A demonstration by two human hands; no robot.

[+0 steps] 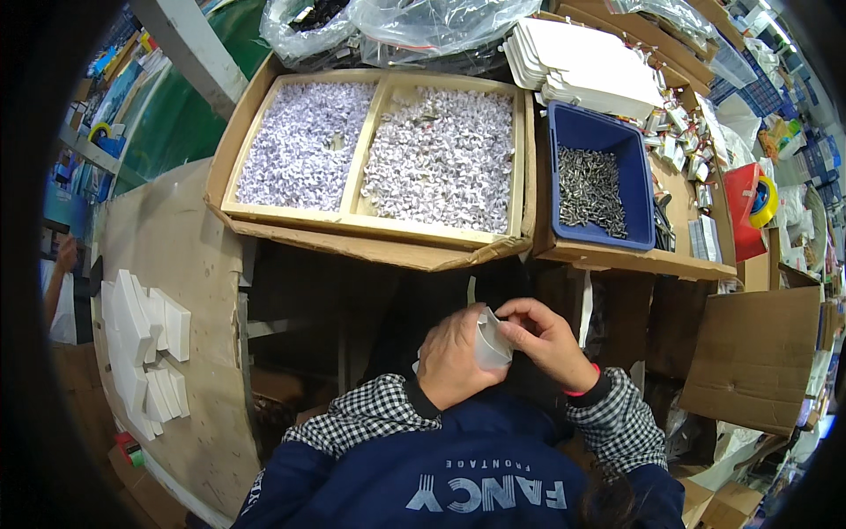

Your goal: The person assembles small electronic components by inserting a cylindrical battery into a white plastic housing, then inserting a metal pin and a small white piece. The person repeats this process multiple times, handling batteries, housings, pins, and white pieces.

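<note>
My left hand (451,363) is wrapped round a white, hollow plastic housing (492,346) in front of my body. The housing's open side faces my right hand (552,346). Thumb and fingertips of that hand are drawn together at the housing's upper right edge. Whatever lies between them is hidden or too small to make out. Just beyond my left fingertips a short pale strip (471,289) sticks up. A wooden tray (359,167) with two compartments of small white plastic parts stands ahead, and a blue bin (641,176) of small metal pieces is at its right.
White housings (145,353) lie grouped on the wooden tabletop (207,291) at left. Flat white pieces (586,66) are stacked behind the blue bin, near small metal-and-white parts (679,132). Yellow tape (765,201) and a cardboard box (749,357) are at right. Clear plastic bags (423,31) sit behind the tray.
</note>
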